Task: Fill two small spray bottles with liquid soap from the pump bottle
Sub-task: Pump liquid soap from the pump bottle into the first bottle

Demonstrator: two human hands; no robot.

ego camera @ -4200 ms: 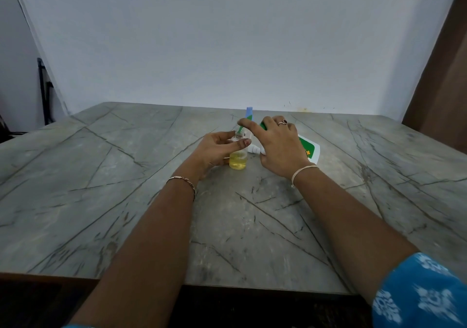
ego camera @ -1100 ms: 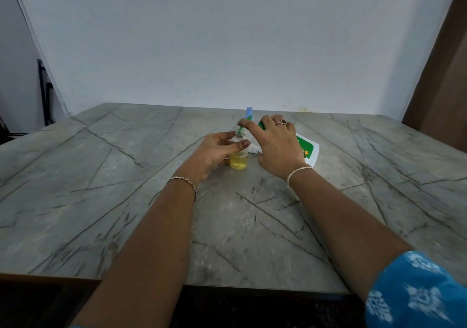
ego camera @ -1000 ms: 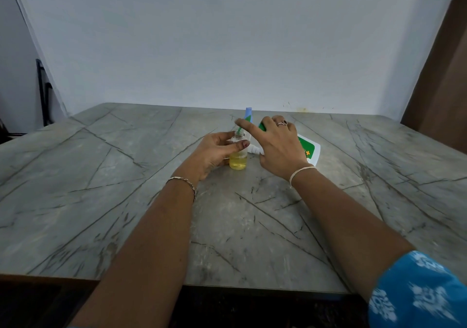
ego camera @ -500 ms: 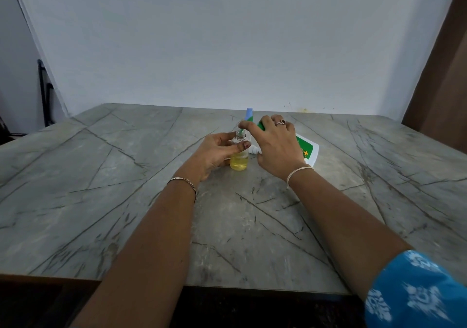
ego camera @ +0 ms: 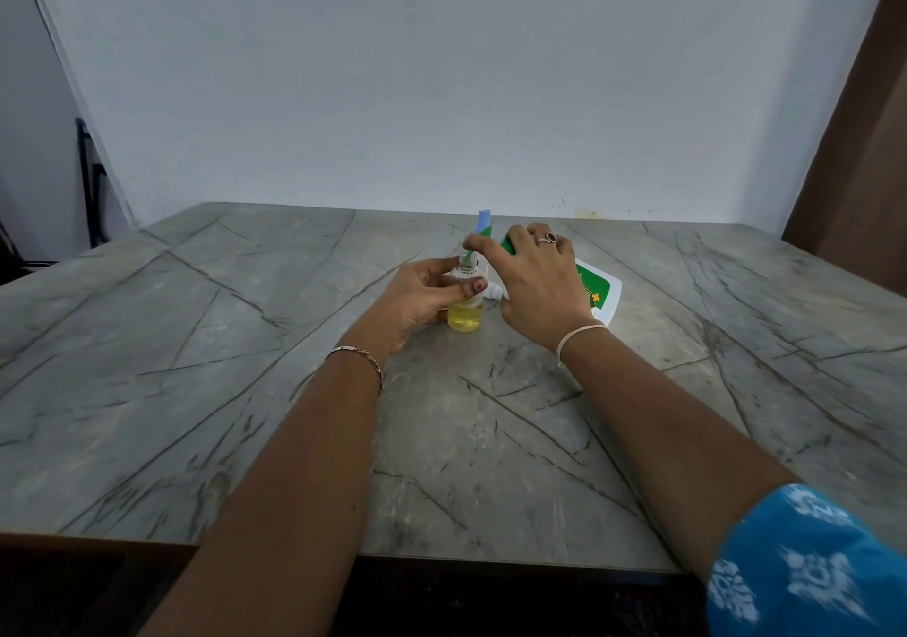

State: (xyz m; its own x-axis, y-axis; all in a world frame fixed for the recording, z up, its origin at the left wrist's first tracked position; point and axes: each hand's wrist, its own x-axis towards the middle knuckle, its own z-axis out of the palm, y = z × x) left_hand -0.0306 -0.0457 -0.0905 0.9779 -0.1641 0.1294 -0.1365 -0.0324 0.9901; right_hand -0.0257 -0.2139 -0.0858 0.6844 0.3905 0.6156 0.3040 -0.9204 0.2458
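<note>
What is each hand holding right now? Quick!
Left hand: closed around the small spray bottle, partly full of yellow liquid.
Right hand: closed over the pump bottle, at its green top.

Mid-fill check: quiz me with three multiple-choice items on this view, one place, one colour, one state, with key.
1. The small bottle stands: A) upright on the table between the left hand and the right hand B) on its side C) on the floor
2. Its liquid is: A) blue B) yellow C) red
3. The left hand: A) lies flat B) grips the small bottle C) hangs idle
Key: A, it stands upright between them; B, yellow fills its lower half; B, fingers curl round it.
</note>
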